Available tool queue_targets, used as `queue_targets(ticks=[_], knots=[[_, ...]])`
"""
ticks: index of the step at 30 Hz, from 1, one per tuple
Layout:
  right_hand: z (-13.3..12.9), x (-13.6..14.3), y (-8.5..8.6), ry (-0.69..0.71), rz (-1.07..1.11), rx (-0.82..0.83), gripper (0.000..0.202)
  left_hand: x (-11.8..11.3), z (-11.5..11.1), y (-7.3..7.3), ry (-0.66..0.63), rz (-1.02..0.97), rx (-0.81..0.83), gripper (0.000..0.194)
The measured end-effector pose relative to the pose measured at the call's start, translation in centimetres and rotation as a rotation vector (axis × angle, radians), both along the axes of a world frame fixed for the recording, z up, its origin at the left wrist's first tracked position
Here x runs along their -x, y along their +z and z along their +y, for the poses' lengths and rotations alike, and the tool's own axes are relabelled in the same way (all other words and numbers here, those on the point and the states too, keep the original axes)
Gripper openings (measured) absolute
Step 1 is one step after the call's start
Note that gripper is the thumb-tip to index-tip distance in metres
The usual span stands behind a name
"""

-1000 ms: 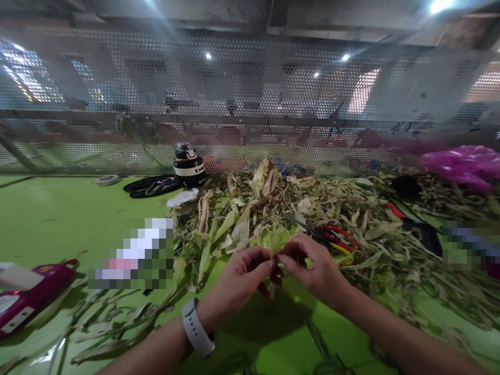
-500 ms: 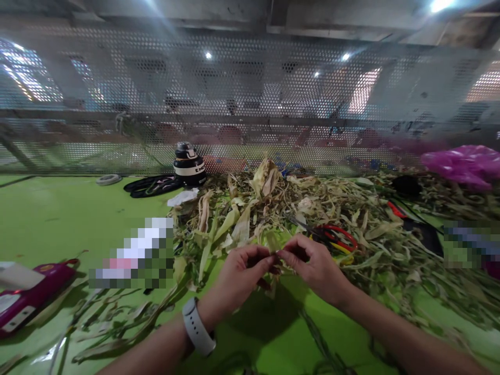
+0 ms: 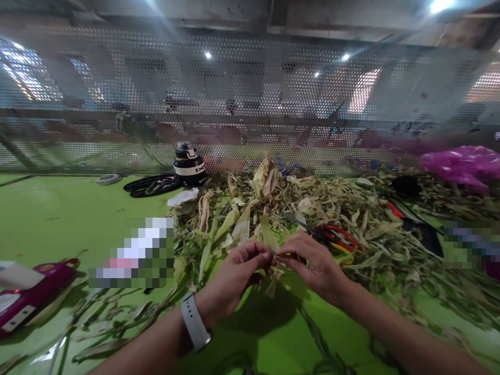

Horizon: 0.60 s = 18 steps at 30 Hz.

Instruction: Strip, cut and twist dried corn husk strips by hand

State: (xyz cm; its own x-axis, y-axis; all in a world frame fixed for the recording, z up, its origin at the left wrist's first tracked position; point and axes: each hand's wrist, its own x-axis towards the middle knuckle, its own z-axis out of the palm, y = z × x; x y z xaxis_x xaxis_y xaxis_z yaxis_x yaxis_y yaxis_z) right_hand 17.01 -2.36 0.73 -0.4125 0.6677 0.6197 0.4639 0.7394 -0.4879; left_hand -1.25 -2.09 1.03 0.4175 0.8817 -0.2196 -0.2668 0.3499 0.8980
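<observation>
Over the green table, my left hand [image 3: 242, 268] and my right hand [image 3: 310, 260] meet fingertip to fingertip. Both pinch a pale green husk piece [image 3: 269, 234]; one end stands up between them and a paler tip hangs below. The exact grip point is hidden by the fingers. A light watch band is on my left wrist. Scissors with red handles [image 3: 339, 237] lie just beyond my right hand, on a wide heap of dried husks [image 3: 351, 203].
A black bottle [image 3: 189, 165] and a black pouch [image 3: 152, 186] stand at the back left. A magenta power strip [image 3: 39, 291] is at the far left, a pink plastic bag [image 3: 464, 164] at the far right. A perforated metal screen [image 3: 250, 104] rises behind.
The husk piece between my hands now stands more upright, with its lower tip showing more. My fingers have shifted slightly, and my left wrist has turned a little.
</observation>
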Motion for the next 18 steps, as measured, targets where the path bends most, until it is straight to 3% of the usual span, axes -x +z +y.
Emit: queue_targets(ticks=[7, 15, 18], knots=[[-0.2, 0.4, 0.0, -0.091, 0.049, -0.019, 0.003, -0.3, -0.5, 0.1, -0.028, -0.018, -0.022, 0.017], [-0.7, 0.6, 0.2, -0.166, 0.026, 0.136, 0.008, -0.5, -1.0, 0.1, -0.051, 0.137, -0.206, 0.023], [-0.7, 0.6, 0.4, -0.180, 0.080, 0.299, 0.009, -0.5, -0.9, 0.1, -0.059, 0.140, -0.204, 0.025]])
